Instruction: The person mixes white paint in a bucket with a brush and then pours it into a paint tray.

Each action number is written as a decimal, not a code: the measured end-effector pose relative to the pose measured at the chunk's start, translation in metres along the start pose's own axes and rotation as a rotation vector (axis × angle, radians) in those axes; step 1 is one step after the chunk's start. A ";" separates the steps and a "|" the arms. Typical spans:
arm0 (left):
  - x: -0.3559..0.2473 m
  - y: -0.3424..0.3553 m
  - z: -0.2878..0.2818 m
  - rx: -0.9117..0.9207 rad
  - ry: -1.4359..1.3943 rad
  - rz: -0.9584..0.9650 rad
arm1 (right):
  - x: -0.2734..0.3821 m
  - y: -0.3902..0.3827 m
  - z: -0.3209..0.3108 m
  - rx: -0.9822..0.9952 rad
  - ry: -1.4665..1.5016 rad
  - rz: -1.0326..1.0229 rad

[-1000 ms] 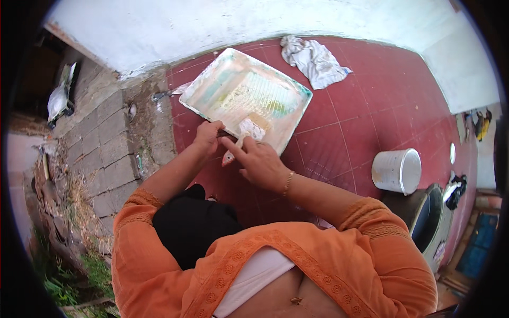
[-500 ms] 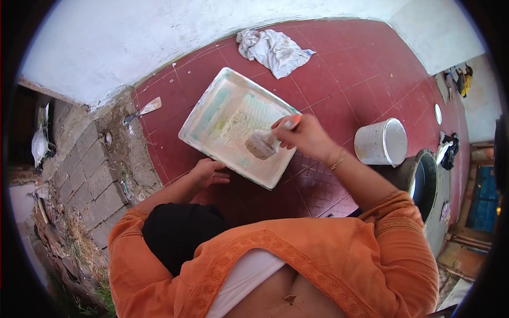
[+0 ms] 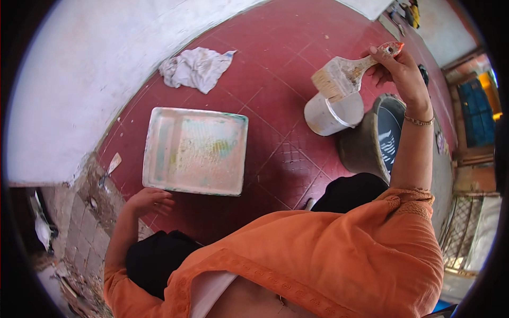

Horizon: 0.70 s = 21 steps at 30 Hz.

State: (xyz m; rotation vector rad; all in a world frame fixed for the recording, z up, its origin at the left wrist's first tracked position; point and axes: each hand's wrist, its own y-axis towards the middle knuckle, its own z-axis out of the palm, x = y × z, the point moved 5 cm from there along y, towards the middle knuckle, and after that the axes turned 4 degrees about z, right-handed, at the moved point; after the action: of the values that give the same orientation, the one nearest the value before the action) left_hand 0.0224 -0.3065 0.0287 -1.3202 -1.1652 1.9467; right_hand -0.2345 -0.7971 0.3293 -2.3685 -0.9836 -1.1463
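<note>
My right hand (image 3: 395, 66) grips a wide paintbrush (image 3: 344, 77) by its handle, raised at the upper right. Its pale bristles point left, in line with the rim of a white bucket (image 3: 323, 117) behind them; whether they touch cannot be made out. A shallow white paint tray (image 3: 246, 153), stained with pinkish and green paint, rests on the red tiles. My left hand (image 3: 151, 202) is at the tray's near left corner, fingers extended and holding nothing.
A large dark tub (image 3: 356, 144) of water stands beside the bucket. Toward the wall lies a crumpled white cloth (image 3: 199, 69). A scraper (image 3: 114, 162) is on the floor's left edge, near broken paving (image 3: 87, 222). Wet patches mark the tiles (image 3: 291, 175).
My right hand has lifted the paintbrush out of the tray and carried it right, above the bucket. My left hand has shifted left along the tray. The view has turned rightward.
</note>
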 end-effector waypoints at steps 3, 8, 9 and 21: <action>-0.046 -0.020 -0.001 -0.067 0.108 0.103 | -0.046 0.005 -0.030 -0.107 -0.114 0.070; -0.130 -0.063 0.026 -0.248 0.309 0.322 | -0.132 0.022 -0.019 -0.041 -0.172 0.305; -0.141 -0.069 0.034 -0.247 0.320 0.322 | -0.152 0.028 -0.012 0.012 -0.176 0.350; -0.194 -0.116 0.169 -0.159 0.820 0.535 | -0.315 0.087 0.034 0.031 -1.015 0.259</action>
State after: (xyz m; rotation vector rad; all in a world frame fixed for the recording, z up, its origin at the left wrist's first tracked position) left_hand -0.0614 -0.4625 0.2489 -2.3815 -0.5864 1.3401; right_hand -0.2920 -0.9788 0.0619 -2.9302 -0.8657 0.2454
